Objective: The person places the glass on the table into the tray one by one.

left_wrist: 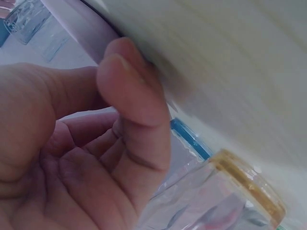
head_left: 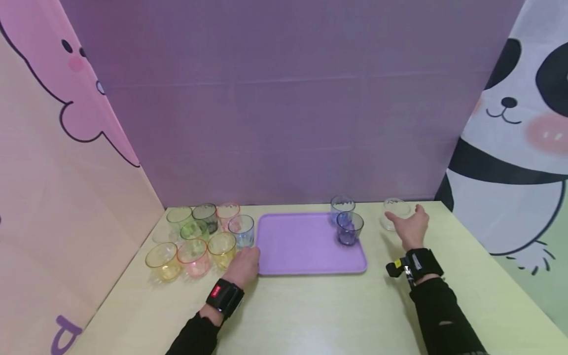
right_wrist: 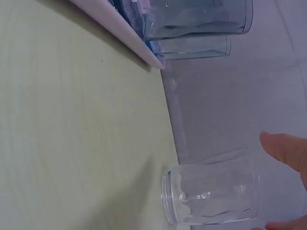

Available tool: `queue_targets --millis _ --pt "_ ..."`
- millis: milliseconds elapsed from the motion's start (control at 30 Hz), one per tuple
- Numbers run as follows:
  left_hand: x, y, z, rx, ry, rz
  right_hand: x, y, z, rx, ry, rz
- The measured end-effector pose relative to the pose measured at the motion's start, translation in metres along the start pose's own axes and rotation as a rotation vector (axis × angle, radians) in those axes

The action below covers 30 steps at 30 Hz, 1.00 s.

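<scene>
My left hand (head_left: 244,267) pinches the near left corner of a purple tray (head_left: 306,256); in the left wrist view the thumb and forefinger (left_wrist: 129,91) meet at its rim. Two tumblers stand at the tray's right end: a light blue glass (head_left: 342,203) behind and a dark blue-violet glass (head_left: 349,229) in front. My right hand (head_left: 410,230), thumb and fingers spread, is at a clear glass (head_left: 392,209) on the table right of the tray. In the right wrist view, the clear glass (right_wrist: 216,191) stands upright with a gap between it and the thumb (right_wrist: 283,146).
Several coloured glasses stand grouped left of the tray, among them a yellow glass (head_left: 164,264), a pink glass (head_left: 195,259), a green glass (head_left: 194,230) and a blue-rimmed glass (head_left: 241,230). A purple backdrop (head_left: 284,123) rises behind the table (head_left: 310,310).
</scene>
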<state>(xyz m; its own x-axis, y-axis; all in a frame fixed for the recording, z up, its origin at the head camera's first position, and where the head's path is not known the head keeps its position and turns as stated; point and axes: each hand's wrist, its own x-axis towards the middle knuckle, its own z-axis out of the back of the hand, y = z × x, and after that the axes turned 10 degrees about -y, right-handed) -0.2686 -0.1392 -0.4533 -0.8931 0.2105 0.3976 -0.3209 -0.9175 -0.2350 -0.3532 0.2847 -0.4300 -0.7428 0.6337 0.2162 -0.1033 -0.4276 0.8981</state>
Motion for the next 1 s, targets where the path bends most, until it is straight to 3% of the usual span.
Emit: queue_targets --millis 433,667,1000 --pt "0.000 0.000 0.000 -0.017 -0.001 -0.001 0.013 -0.010 -0.010 -0.057 0.092 -0.030" --pt "-0.001 -0.001 0.000 -0.011 0.007 0.012 0.016 -0.014 -0.015 -0.020 0.080 -0.036" --pt "-0.001 -0.002 0.001 -0.018 0.010 0.014 0.018 -0.017 -0.016 0.080 0.067 -0.114"
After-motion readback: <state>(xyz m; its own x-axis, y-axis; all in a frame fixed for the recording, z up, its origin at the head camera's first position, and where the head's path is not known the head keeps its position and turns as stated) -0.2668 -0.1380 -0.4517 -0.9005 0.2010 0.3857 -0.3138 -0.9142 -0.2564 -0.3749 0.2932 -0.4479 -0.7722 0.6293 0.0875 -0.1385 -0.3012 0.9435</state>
